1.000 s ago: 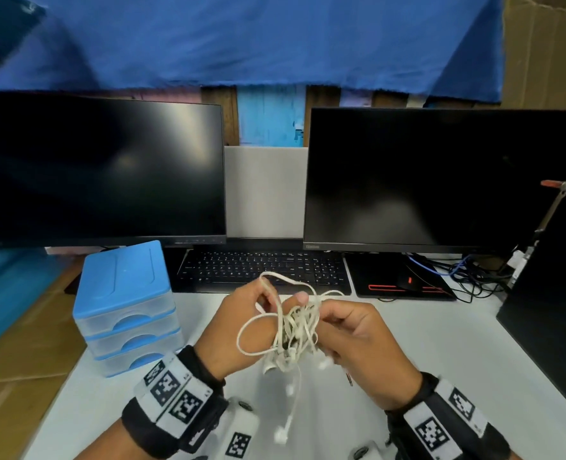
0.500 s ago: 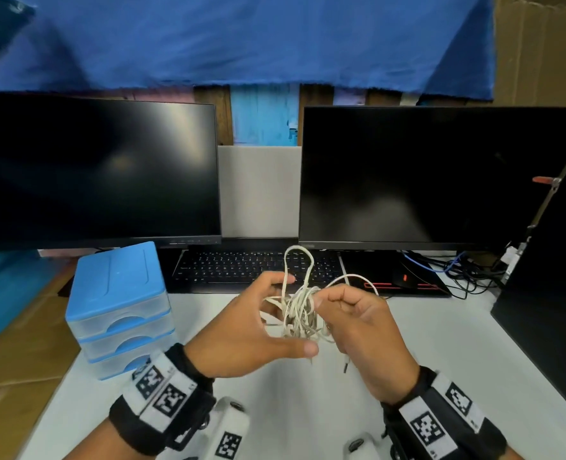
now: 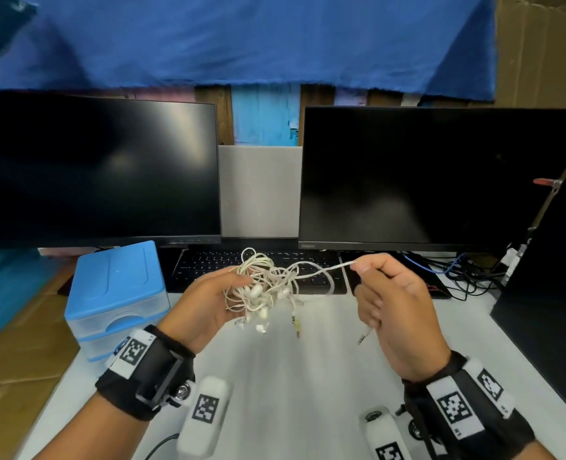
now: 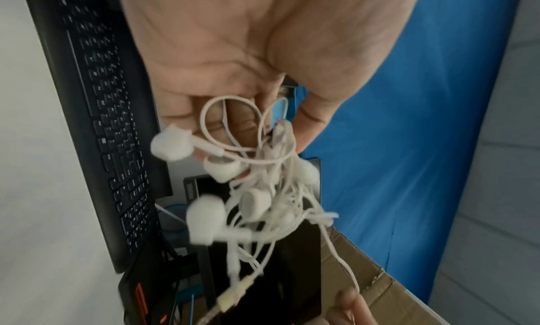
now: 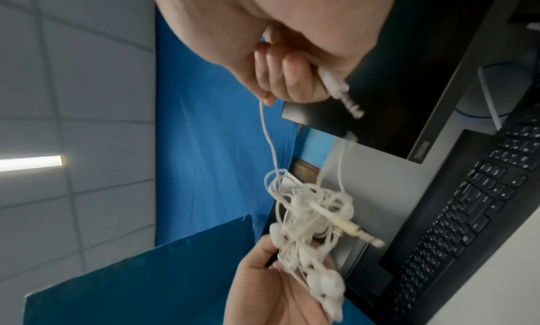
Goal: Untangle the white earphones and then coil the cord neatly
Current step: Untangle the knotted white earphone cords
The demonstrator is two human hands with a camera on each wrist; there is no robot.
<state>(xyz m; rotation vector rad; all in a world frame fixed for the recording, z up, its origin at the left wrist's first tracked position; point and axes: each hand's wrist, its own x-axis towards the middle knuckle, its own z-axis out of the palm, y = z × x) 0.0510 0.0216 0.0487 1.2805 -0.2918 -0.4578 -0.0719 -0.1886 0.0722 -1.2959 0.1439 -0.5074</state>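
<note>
A knotted bundle of white earphones [image 3: 262,287] hangs in the air above the white desk [image 3: 308,376]. My left hand [image 3: 208,300] holds the bundle, its fingers curled round the cords and several earbuds [image 4: 204,221]. My right hand [image 3: 387,300] stands apart to the right and grips one cord strand [image 3: 324,269] that runs taut from the bundle to its fist. In the right wrist view the strand [image 5: 267,131] passes through the curled fingers [image 5: 292,80] and a jack plug [image 5: 341,92] sticks out of the fist. A second plug [image 3: 295,322] dangles below the tangle.
Two dark monitors [image 3: 95,167] [image 3: 441,174] stand behind a black keyboard [image 3: 258,267]. A blue plastic drawer unit [image 3: 115,293] sits at the left. Loose cables [image 3: 467,270] and a black panel [image 3: 553,293] are at the right. Two white tagged devices [image 3: 205,413] lie near my wrists.
My hands were close together on the bundle. Now the right hand has moved right, drawing one strand out taut, while the left hand keeps the tangle.
</note>
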